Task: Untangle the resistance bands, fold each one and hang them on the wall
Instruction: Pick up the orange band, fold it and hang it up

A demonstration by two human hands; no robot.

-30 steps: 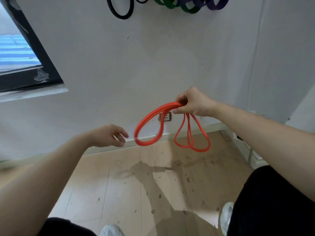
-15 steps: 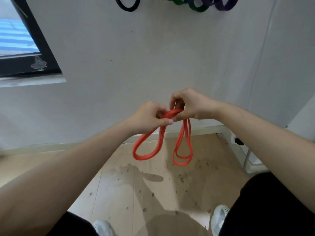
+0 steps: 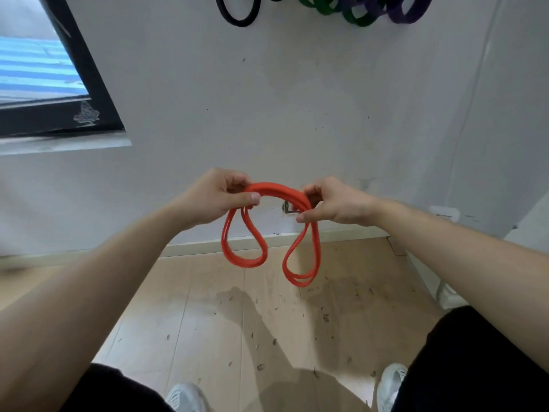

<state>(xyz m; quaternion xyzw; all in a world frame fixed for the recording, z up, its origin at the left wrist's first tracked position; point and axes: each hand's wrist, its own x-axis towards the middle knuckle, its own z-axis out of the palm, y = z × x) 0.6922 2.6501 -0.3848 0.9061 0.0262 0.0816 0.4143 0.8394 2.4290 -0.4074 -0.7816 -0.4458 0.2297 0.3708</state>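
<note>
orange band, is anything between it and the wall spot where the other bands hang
Nothing visible. The left hand and right hand grip the orange band, and only bare wall lies between it and the black band, green bands and purple bands above. Their hooks are out of frame.

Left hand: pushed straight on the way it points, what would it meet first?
Probably the right hand, across the orange band both hold; if it passes behind, the wall. Depth is unclear.
</note>
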